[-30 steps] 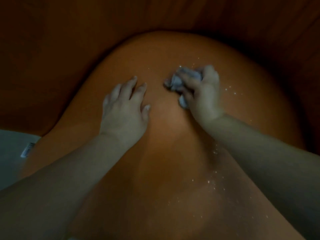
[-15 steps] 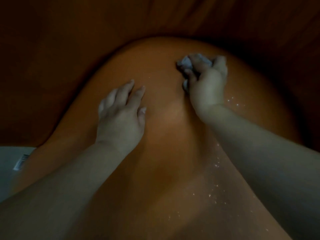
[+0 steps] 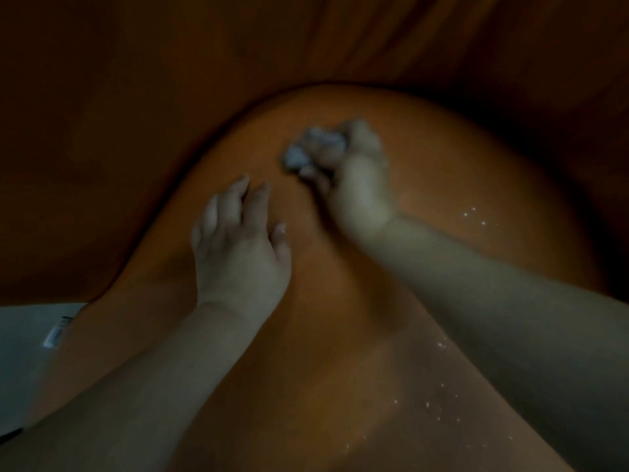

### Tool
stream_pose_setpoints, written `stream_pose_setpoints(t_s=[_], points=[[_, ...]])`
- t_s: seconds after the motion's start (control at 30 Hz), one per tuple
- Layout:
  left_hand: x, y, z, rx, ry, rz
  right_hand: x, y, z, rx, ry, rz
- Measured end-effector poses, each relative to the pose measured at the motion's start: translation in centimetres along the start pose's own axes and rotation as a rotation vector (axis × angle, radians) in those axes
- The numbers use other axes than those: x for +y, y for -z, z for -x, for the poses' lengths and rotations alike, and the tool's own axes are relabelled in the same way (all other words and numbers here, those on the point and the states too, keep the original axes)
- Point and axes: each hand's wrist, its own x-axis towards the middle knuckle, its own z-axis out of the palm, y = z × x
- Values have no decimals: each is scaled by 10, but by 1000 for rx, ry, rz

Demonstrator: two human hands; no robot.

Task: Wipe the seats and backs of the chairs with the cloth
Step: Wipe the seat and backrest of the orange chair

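Fingers (image 3: 326, 149) of our right hand (image 3: 354, 185) curl round 1 crumpled cloth (image 3: 299, 156) on 1 orange chair (image 3: 442, 172); our left hand (image 3: 238, 253) rests flat, fingers spread.

Dim, warm orange-brown light fills the view. Behind and to both sides hangs a dark orange-brown curtain (image 3: 143, 107) with faint vertical folds. At the lower left lies a pale grey-white surface (image 3: 23, 356) carrying a small white label (image 3: 56, 333).
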Motion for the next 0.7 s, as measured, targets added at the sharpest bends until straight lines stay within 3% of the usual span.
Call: stream_pose_setpoints(t_s=[0.07,0.13,0.17,0.27,0.43,0.5,0.6,0.7], points=[[-3,3,1,9,77,-6,0,-8,13,-133,232,50],[-5,4,2,-6,82,-12,13,1,-5,-52,203,200],[-6,5,2,-16,70,-17,27,1,-19,-18,64,215],[-1,5,2,-46,8,-43,39,2,-35,75,-112,225],[28,4,2,-167,-165,-97,17,33,32,-158,141,172],[40,0,2,-204,-222,-123,40,60,36,-144,86,242],[54,-5,0,-226,-262,-125,77,86,33,-30,-151,276],[69,-11,-2,-238,-289,-128,72,86,53,92,-307,202]])
